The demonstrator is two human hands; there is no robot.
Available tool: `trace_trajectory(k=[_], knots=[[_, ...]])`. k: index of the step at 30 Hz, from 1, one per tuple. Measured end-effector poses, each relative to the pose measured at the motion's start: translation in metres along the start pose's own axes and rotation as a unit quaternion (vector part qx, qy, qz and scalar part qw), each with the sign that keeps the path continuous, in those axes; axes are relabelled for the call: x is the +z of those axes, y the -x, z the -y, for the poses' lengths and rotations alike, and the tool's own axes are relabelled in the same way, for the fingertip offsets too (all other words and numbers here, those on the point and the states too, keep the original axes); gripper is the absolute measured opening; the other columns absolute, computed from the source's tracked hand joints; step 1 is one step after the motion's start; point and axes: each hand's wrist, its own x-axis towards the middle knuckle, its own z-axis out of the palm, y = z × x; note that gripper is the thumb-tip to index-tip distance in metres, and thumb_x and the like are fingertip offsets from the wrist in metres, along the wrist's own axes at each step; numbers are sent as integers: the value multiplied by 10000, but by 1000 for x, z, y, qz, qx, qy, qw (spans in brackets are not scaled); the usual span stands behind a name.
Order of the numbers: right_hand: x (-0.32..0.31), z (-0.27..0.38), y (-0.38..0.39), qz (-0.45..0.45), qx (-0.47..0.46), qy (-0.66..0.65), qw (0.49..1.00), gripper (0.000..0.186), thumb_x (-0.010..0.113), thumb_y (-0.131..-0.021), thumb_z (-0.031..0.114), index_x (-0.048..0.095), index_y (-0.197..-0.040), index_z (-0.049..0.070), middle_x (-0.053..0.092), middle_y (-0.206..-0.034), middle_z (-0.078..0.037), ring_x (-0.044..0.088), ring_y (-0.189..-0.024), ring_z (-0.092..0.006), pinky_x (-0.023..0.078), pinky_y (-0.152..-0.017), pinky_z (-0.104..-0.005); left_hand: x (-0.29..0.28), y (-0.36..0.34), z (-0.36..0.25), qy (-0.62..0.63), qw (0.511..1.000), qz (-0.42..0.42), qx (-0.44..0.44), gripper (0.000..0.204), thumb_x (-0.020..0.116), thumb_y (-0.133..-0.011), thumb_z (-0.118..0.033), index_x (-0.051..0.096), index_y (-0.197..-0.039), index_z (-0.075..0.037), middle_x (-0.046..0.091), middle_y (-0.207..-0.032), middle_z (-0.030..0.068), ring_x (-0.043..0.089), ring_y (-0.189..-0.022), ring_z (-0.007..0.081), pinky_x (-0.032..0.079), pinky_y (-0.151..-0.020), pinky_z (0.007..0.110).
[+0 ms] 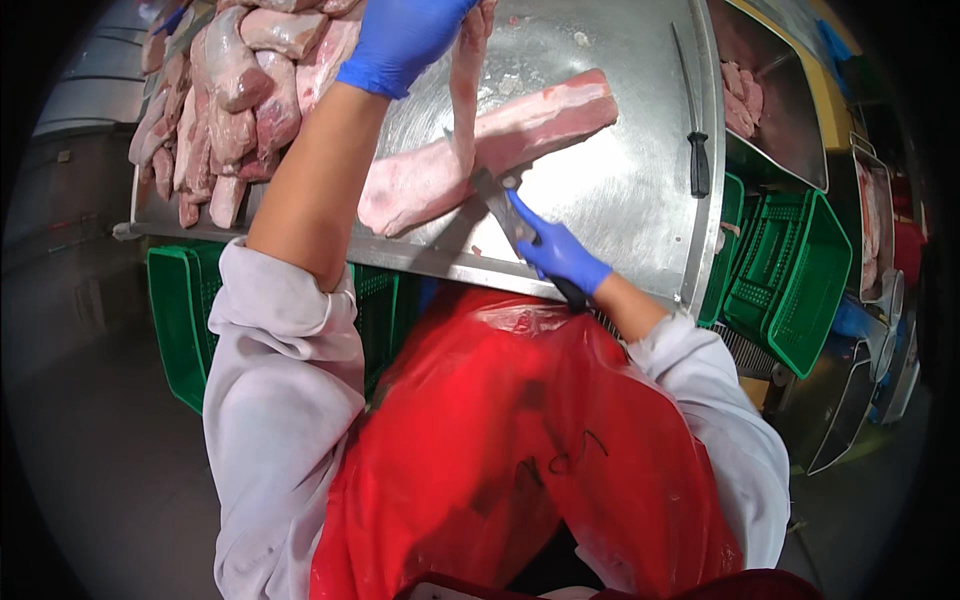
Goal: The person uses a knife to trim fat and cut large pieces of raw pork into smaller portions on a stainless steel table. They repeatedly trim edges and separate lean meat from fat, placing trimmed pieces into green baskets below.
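Note:
A long pale-pink slab of meat (545,118) lies slantwise on the metal table in front of me. My left hand (410,42), in a blue glove at the top edge, is closed on a narrow strip of meat (467,90) and holds it up. The strip hangs down to the middle of the slab; its exact join there is hard to make out. My right hand (562,252), also blue-gloved, grips a knife (497,205) by its dark handle. The blade points toward the slab's near side, close to the strip's lower end.
Many pieces of meat (235,95) are heaped at the table's left. A sharpening steel (697,150) with a black handle lies along the right edge of the metal table (640,225). Green crates (790,270) stand right, another green crate (180,320) below left. A metal bin (790,120) holds meat.

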Motion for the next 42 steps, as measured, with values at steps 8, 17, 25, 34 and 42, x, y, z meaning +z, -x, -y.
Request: trace_trajectory(k=[8, 17, 25, 34, 42], knots=[[20, 43, -64, -35, 44, -13, 998, 789, 532, -932, 146, 184, -1626, 285, 618, -651, -98, 596, -496, -201, 557, -521, -351, -39, 7, -13, 108, 992, -8, -71, 93, 631, -906, -86, 623, -815, -97, 567, -735, -32, 527, -657, 55, 425, -590, 227], [43, 57, -90, -62, 38, 44, 996, 840, 540, -898, 114, 172, -1632, 289, 671, -685, -122, 656, -549, -187, 567, -622, -342, -62, 15, -46, 103, 995, 7, -15, 92, 653, -901, -105, 636, -812, -91, 592, -739, -20, 543, -649, 67, 429, -581, 227], [75, 81, -85, -46, 76, 20, 996, 826, 548, -918, 137, 166, -1632, 302, 686, -740, -133, 641, -545, -176, 559, -588, -343, -107, 21, -67, 150, 988, 38, 1, 66, 624, -908, -114, 642, -858, -75, 601, -771, -15, 546, -632, 74, 426, -562, 213], [85, 35, 57, -68, 62, 22, 995, 809, 582, -895, 115, 250, -1619, 253, 693, -755, -151, 625, -538, -172, 546, -603, -340, -389, 68, 75, -307, 944, -86, -81, 220, 659, -940, -236, 694, -980, -23, 680, -854, 37, 655, -794, 165, 519, -745, 318], [54, 33, -72, -250, -67, 25, 966, 849, 625, -896, 83, 232, -1624, 276, 685, -818, -54, 594, -600, -96, 524, -582, -270, -207, 242, 237, -374, 900, 215, -62, 859, 784, -746, -231, 376, -1480, -51, 518, -1400, 295, 504, -1313, 451, 428, -1099, 484]])
